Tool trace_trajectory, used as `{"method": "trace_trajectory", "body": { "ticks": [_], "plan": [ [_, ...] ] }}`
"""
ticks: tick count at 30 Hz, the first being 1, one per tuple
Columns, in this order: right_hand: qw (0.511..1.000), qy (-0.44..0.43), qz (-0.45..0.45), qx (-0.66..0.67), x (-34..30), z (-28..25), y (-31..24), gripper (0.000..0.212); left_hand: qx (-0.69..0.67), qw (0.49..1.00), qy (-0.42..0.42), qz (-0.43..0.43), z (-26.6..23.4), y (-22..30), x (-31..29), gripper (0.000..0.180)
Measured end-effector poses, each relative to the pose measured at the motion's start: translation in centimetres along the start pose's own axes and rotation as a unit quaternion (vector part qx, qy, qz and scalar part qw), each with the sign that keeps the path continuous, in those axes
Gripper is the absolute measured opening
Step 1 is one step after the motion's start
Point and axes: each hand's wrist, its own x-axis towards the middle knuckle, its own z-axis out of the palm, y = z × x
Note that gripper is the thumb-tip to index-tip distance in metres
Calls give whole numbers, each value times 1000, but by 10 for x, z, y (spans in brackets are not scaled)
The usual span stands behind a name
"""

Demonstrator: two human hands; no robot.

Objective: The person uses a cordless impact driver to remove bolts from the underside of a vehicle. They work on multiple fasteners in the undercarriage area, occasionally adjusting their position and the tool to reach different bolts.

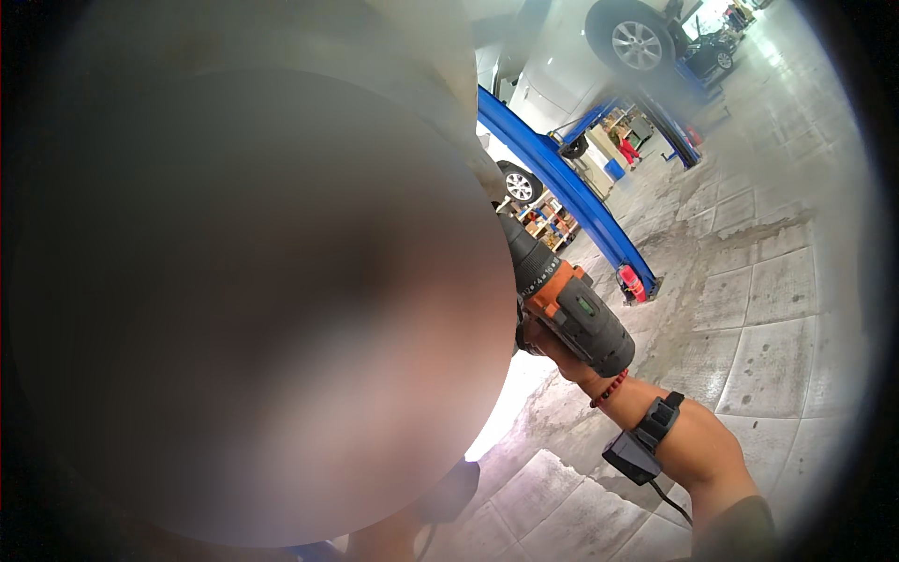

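My right hand [554, 351] is wrapped round the grip of an orange and black cordless drill [581, 314]. The drill tilts up and to the left; its chuck end runs up to a blurred, dark round shape [281, 309], and I cannot see what the tip meets. That shape lies very close and fills the left and middle of the view. Of my left arm only a piece of blurred forearm [389, 536] and a dark wrist device [454, 492] show at the lower edge. The shape hides my left hand, fingers included.
A blue lift post [571, 192] slants down to the tiled floor [749, 375], with a red fire extinguisher [633, 283] at its foot. A raised white car with a wheel [639, 45] is above. Further back are shelves [551, 223] and a person in red trousers [627, 150].
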Motion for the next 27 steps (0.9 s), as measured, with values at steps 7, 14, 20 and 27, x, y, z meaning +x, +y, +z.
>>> {"method": "trace_trajectory", "body": {
  "ticks": [7, 14, 20, 27],
  "plan": [
    [998, 12, 17, 61, 9, -6, -28, 32, -38, 999, -14, -21, -9, 2, 7, 27],
    [999, -6, 30, -10, 8, -9, -35, 44, -32, 998, -51, 6, 0, 2, -4, 25],
    [999, 13, -32, -25, 5, -10, -25, 41, -9, 999, -13, 43, 9, 0, -6, 24],
    [996, 72, 17, 54, 8, -10, -30, 30, -7, 997, -39, 68, 20, 1, -8, 27]
  ]
}}
